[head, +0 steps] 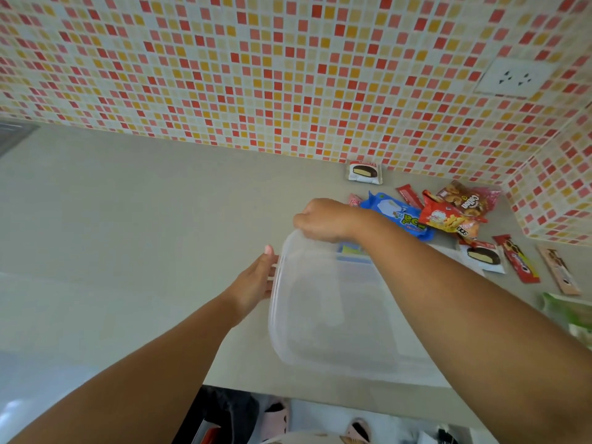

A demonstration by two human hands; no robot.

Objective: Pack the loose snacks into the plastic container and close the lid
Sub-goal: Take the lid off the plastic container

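A mosaic-tiled wall [288, 75] backs the grey tabletop [144, 203] where my plastic container [336, 315] sits with its lid [320, 277] on. My right grip [323, 221] pinches the lid's far corner, my left grip [256, 280] lies flat-fingered against the container's left side. Loose snacks [448, 213] lie just beyond, to the right.

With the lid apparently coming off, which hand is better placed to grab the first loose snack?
Probably the right hand. It pinches the far corner of the lid right beside the blue snack pack and the snack pile. The left hand rests on the container's far side from them, better suited to steadying.
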